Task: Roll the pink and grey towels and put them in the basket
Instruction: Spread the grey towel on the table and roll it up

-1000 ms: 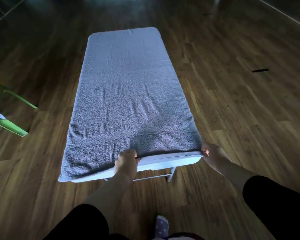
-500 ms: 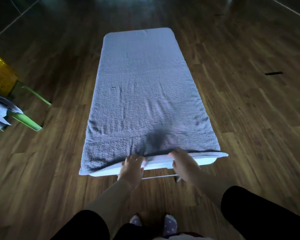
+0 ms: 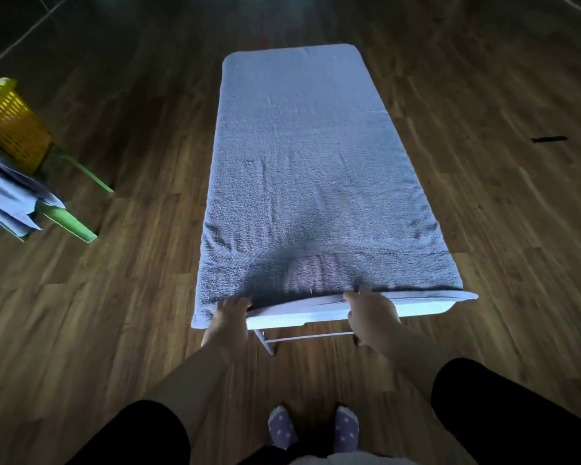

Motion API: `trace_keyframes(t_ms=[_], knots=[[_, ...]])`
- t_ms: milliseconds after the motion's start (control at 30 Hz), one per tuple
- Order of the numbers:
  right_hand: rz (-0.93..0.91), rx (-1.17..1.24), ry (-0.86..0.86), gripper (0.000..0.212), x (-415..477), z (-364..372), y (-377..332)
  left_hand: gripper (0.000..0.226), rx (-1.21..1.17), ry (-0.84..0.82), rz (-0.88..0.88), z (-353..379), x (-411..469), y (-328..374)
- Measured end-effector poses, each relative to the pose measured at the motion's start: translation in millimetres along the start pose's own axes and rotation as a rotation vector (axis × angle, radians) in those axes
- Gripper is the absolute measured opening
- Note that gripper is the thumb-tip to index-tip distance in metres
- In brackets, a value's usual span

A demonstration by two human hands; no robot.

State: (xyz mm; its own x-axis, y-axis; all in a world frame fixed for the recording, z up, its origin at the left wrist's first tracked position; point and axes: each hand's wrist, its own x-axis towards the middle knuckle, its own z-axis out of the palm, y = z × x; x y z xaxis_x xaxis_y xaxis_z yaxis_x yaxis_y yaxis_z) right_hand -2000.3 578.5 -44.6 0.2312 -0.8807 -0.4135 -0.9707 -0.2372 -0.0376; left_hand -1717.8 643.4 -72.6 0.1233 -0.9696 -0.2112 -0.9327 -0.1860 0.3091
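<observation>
Left hand (image 3: 230,318): my fingers curled onto the near hem of the grey towel (image 3: 309,169). Right hand (image 3: 371,315): fingers pinching the same hem, further right. Towel: flat, lengthwise on the table (image 3: 416,307). Basket (image 3: 10,125): far left, well apart. Step, as I judge it: starting the roll. Turn the hem over evenly, hands level, first turn tight, side edges square.

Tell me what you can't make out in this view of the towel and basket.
Head view:
Table: top covered by the grey towel; only the near edge shows.
Yellow basket: cut off by the left edge; contents unseen.
Blue cloth: cut off by the left edge; its full shape is unclear.
Pink towel: nowhere in frame.
</observation>
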Motion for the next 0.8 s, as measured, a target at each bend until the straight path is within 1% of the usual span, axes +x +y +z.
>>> trace_keyframes(t_ms=[100,233,367,500,600,667,700,733,800], knots=[[0.018,0.030,0.000,0.034,0.9,1.1,-4.7,0.046,0.037,0.023,-0.024,-7.0,-1.7,-26.8],[0.027,0.046,0.003,0.029,7.1,0.7,-4.8,0.038,0.028,0.065,-0.081,-21.2,-2.8,-51.7],[0.026,0.011,-0.018,0.029,12.6,-0.8,-5.2,0.024,-0.051,0.000,-0.088,-37.3,5.8,-82.2],[0.060,0.037,-0.015,0.027,20.0,-5.0,-7.9,0.023,-0.045,-0.036,-0.118,-48.6,15.2,-95.2],[0.083,0.041,-0.042,0.027,22.0,-6.8,-10.5,0.021,-0.047,-0.091,-0.254,-49.9,18.3,-85.2],[0.092,0.035,-0.046,0.028,22.1,-6.7,-10.8,0.022,-0.026,-0.066,-0.344,-50.9,16.7,-71.9],[0.094,0.032,-0.045,0.029,22.2,-6.6,-11.1,0.026,0.008,-0.025,-0.329,-50.2,15.3,-63.5],[0.093,0.031,-0.043,0.030,22.3,-7.1,-11.1,0.029,0.027,0.022,-0.274,-48.7,14.0,-54.9],[0.085,0.029,-0.044,0.031,22.7,-7.4,-9.9,0.026,-0.027,0.078,-0.089,-42.4,10.4,-35.6]])
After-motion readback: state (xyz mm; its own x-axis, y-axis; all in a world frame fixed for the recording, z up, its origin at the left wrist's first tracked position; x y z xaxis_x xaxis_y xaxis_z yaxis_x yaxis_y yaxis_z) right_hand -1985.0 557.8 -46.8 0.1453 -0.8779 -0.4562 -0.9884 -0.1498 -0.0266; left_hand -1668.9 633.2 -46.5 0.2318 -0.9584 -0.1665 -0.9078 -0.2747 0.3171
